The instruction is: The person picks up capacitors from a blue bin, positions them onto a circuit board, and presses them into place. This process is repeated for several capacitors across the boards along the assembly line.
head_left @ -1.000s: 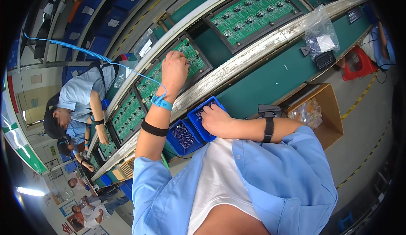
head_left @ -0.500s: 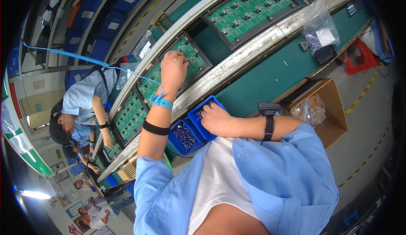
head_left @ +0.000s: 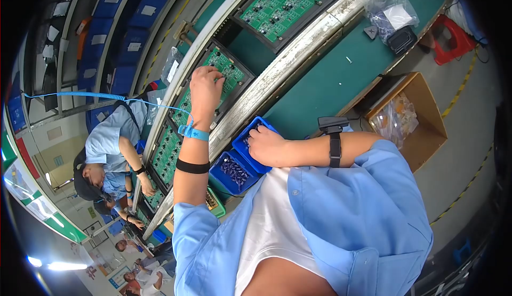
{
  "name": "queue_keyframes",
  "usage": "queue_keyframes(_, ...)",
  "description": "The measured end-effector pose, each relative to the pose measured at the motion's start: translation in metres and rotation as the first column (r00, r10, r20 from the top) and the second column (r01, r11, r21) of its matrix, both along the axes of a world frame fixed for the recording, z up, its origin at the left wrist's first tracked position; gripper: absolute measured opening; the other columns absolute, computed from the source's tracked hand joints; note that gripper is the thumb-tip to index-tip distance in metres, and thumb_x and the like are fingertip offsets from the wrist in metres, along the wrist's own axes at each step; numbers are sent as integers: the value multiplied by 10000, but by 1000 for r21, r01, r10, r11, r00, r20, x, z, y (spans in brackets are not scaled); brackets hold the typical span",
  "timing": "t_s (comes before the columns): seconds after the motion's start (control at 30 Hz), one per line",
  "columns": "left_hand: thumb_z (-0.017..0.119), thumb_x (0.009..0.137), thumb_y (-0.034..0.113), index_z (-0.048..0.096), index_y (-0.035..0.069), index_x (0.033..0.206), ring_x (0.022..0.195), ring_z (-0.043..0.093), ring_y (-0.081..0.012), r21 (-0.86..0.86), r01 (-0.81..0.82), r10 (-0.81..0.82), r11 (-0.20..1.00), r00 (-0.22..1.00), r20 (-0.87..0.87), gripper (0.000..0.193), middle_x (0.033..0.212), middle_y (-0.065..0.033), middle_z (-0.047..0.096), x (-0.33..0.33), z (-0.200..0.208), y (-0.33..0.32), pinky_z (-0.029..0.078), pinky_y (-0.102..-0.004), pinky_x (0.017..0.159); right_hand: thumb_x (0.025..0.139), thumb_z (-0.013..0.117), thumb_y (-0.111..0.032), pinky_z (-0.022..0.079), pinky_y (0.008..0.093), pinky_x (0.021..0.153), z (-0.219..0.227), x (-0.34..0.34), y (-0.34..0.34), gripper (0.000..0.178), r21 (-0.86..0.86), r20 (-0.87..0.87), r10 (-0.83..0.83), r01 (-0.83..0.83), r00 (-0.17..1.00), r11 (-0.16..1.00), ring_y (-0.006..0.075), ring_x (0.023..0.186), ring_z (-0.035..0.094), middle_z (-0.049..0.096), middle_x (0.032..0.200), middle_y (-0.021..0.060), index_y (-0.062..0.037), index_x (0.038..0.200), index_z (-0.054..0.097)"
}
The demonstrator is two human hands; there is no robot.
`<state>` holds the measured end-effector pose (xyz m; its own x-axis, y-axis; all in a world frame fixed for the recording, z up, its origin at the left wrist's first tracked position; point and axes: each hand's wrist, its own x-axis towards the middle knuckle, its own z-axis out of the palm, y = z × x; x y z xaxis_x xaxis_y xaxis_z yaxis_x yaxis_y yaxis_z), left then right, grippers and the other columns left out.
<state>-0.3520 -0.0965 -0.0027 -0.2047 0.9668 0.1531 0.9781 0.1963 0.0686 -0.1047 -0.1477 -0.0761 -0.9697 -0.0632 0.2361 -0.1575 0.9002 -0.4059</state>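
My left hand (head_left: 206, 89) is over a green circuit board (head_left: 232, 76) set in a black frame on the rail line. Its fingers are curled together toward the board; whatever they pinch is hidden. A blue wrist strap (head_left: 193, 132) with a coiled cord rings that wrist. My right hand (head_left: 268, 148) reaches into a blue bin (head_left: 273, 127), fingers bent down among small purplish parts, their tips partly hidden. Beside it, a second blue bin (head_left: 223, 185) holds a heap of small dark purple components (head_left: 233, 169).
Another framed set of boards (head_left: 290, 5) lies farther up the line, behind a worn metal rail (head_left: 298, 56). A clear plastic bag (head_left: 392, 10) and a black case (head_left: 401, 40) rest on the green bench. An open cardboard box (head_left: 433, 120) stands right. A co-worker (head_left: 114, 146) works at left.
The whole view has shifted a little, so boards and bench appear lower and farther left. My left hand stays over the same board, and my right hand stays in the bin.
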Motion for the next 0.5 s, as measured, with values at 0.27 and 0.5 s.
queue_keyframes(0.27,786,805,78,779,25,910,1143,624,-329,-8,-12,11,1000,1000,-15,118,1112,-109,718,5,3,-1,507,-445,1009,831,628,-192,416,395,835,0,-2,-2,176,5,-9,16,-16,1000,1000,244,983,589,715,932,35,-115,803,784)
queue_keyframes(0.5,793,794,91,789,43,888,1148,625,-320,12,1,0,1000,998,-69,106,1088,-86,725,10,-1,2,512,-441,993,889,587,-171,439,416,832,14,-3,5,172,-204,24,81,-74,996,976,267,936,620,713,900,87,-77,926,725)
